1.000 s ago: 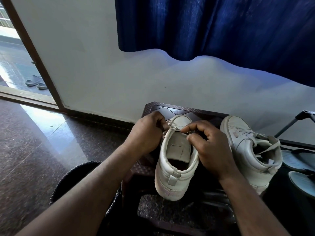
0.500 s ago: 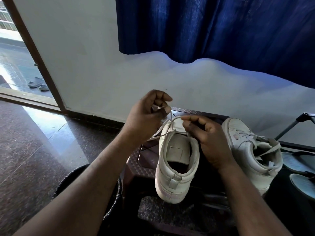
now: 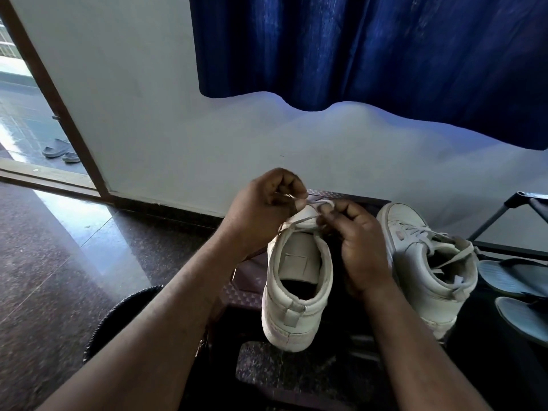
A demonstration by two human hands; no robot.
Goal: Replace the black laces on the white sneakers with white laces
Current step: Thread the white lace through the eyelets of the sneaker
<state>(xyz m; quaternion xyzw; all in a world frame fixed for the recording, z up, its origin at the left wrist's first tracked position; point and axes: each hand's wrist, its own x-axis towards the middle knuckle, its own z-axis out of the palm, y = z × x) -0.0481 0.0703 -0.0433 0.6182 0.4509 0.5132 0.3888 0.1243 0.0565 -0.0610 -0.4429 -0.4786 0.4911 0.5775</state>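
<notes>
lacing sneaker (image 3: 296, 295) between hands | left hand (image 3: 264, 209), right hand (image 3: 358, 250) both pinching white lace (image 3: 300, 218) | next: draw slack through evenly

No legible text, brand, number or sign is showing anywhere in the view. The stitched patch (image 3: 298, 262) on the tongue of the near sneaker (image 3: 292, 317) is showing no readable marking. The pinkish mark (image 3: 398, 233) on the side of the far sneaker (image 3: 418, 259) is appearing too small and blurred to read.
</notes>
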